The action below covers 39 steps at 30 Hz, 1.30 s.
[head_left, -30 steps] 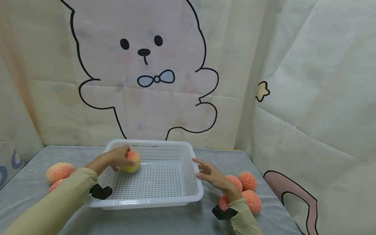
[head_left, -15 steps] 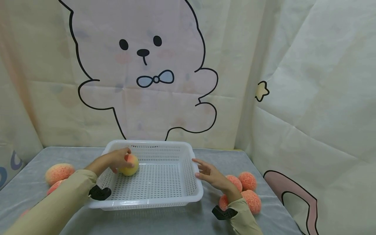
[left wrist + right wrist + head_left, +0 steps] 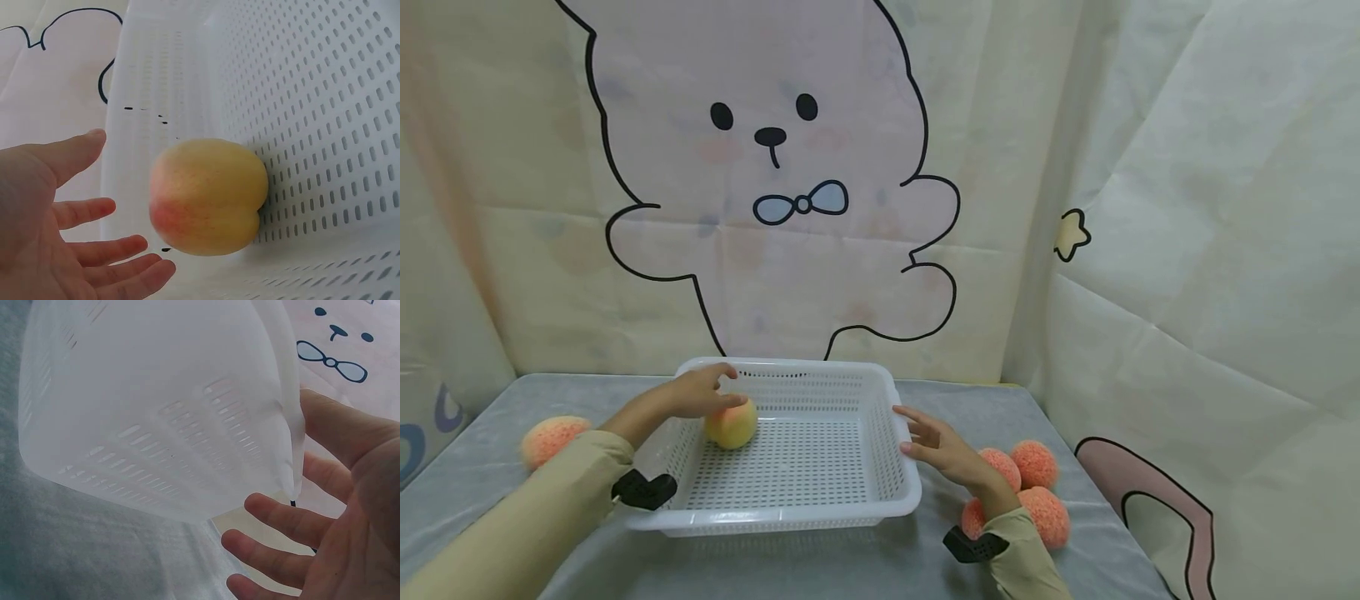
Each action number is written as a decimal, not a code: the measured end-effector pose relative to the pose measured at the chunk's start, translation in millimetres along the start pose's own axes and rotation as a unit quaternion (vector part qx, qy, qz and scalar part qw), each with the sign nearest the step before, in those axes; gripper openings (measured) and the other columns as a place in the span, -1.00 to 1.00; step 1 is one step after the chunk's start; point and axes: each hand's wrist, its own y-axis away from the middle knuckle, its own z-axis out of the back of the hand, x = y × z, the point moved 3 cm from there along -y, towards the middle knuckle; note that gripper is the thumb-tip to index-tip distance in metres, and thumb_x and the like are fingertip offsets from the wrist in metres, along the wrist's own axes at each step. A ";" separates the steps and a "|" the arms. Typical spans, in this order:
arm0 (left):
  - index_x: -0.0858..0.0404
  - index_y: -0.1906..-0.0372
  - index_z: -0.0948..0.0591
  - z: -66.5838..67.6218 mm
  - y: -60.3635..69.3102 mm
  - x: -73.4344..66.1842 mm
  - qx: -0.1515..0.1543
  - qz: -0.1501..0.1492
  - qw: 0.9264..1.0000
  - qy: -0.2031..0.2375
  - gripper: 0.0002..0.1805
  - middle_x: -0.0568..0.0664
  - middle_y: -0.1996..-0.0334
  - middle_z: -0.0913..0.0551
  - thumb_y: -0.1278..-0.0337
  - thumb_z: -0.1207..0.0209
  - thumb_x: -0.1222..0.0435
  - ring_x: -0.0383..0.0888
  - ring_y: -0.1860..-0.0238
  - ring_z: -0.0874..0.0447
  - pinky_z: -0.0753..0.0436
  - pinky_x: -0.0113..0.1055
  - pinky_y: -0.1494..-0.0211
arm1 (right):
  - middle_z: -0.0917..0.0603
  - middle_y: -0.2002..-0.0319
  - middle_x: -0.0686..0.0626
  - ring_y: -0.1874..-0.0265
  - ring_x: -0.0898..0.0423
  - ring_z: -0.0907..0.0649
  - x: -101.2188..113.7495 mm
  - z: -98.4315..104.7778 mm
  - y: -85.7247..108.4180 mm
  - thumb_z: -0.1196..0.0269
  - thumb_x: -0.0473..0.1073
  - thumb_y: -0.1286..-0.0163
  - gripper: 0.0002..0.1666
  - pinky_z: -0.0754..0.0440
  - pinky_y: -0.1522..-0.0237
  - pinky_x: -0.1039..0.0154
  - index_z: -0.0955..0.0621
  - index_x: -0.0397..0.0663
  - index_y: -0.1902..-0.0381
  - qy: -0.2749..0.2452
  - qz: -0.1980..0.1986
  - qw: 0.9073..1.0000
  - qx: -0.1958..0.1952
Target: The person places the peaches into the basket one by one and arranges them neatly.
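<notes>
A yellow peach with a red blush [image 3: 732, 427] lies on the floor of the white perforated plastic basket [image 3: 775, 516], near its left wall. Just above and left of the peach is my left hand [image 3: 696, 393], its fingers spread and holding nothing. The left wrist view shows a gap between those fingertips and the peach [image 3: 209, 200]. My right hand [image 3: 946, 450] is at the basket's right rim, fingers extended. In the right wrist view its thumb touches the rim [image 3: 292, 419], while the other fingers are loosely spread and not wrapped round it.
Several coral-coloured, rough-textured balls [image 3: 1043, 515] lie right of the basket, partly behind the right wrist. Another such ball [image 3: 553, 439] is at the left, partly hidden by the left sleeve. Grey cloth [image 3: 790, 567] covers the table; a cartoon-printed curtain [image 3: 865, 283] hangs behind.
My left hand has let go of the peach and drawn up and left, away from it. The peach has come down slightly onto the basket floor. My right hand stays at the rim.
</notes>
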 end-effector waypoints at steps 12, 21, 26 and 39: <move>0.41 -0.33 -0.39 16.3 9.1 -6.5 -0.042 -0.027 0.999 0.015 -0.32 0.52 -0.20 -0.52 -0.40 -0.15 -0.02 0.42 -0.17 -0.55 -0.61 0.25 -0.11 | -0.37 -0.46 -0.34 -0.34 -0.23 -0.54 -0.3 2.2 1.4 -0.15 -0.11 -0.56 -0.18 -0.48 -0.34 -0.26 -0.08 -0.06 -0.63 0.000 -0.001 1.000 -0.002; 0.40 -0.37 -0.36 31.8 24.6 -0.9 -0.064 -0.035 0.997 0.022 -0.33 0.55 -0.25 -0.48 -0.44 -0.11 -0.01 0.43 -0.17 -0.59 -0.64 0.26 -0.09 | -0.39 -0.46 -0.31 -0.34 -0.19 -0.54 -0.3 2.5 0.0 -0.16 -0.10 -0.56 -0.19 -0.49 -0.34 -0.24 -0.10 0.00 -0.63 -0.007 -0.006 1.000 -0.004; 0.40 -0.37 -0.35 38.1 34.2 4.0 -0.074 -0.038 0.996 0.030 -0.35 0.55 -0.25 -0.47 -0.46 -0.11 0.00 0.47 -0.18 -0.56 -0.66 0.25 -0.08 | -0.40 -0.45 -0.32 -0.34 -0.20 -0.54 0.1 1.5 -0.2 -0.16 -0.08 -0.56 -0.20 -0.52 -0.33 -0.21 -0.11 0.00 -0.62 -0.007 -0.002 1.000 -0.007; 0.44 -0.39 -0.30 45.3 56.8 29.0 -0.089 -0.037 0.994 0.050 -0.35 0.60 -0.27 -0.42 -0.49 -0.08 0.03 0.54 -0.18 -0.53 -0.69 0.25 0.01 | -0.39 -0.45 -0.33 -0.35 -0.20 -0.53 2.6 -1.2 0.8 -0.16 -0.10 -0.56 -0.20 -0.56 -0.30 -0.08 -0.11 -0.02 -0.62 -0.015 -0.002 1.000 -0.005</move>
